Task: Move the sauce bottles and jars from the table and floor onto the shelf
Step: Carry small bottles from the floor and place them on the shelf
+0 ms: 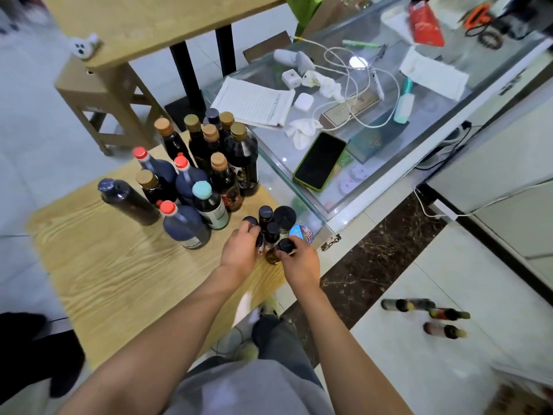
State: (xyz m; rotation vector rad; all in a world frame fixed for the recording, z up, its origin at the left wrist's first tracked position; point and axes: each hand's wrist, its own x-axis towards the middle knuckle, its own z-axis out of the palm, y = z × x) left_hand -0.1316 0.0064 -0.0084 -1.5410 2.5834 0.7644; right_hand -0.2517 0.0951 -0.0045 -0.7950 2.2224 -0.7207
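Several dark sauce bottles (206, 163) with red, tan and teal caps stand on the wooden table (119, 265). At its right corner is a cluster of small black-capped bottles (265, 215) and a jar with a blue printed lid (301, 233). My left hand (239, 250) grips one small black-capped bottle in that cluster. My right hand (299, 265) grips another small bottle (285, 246) by its cap and neck. Three small bottles (425, 313) lie on their sides on the white floor to the right.
A glass counter (374, 181) right of the table holds a phone (319, 160), a notepad, cables, chargers and boxes. A wooden stool (101, 97) and a second table stand at the back left. My legs and shoes are below the table's edge.
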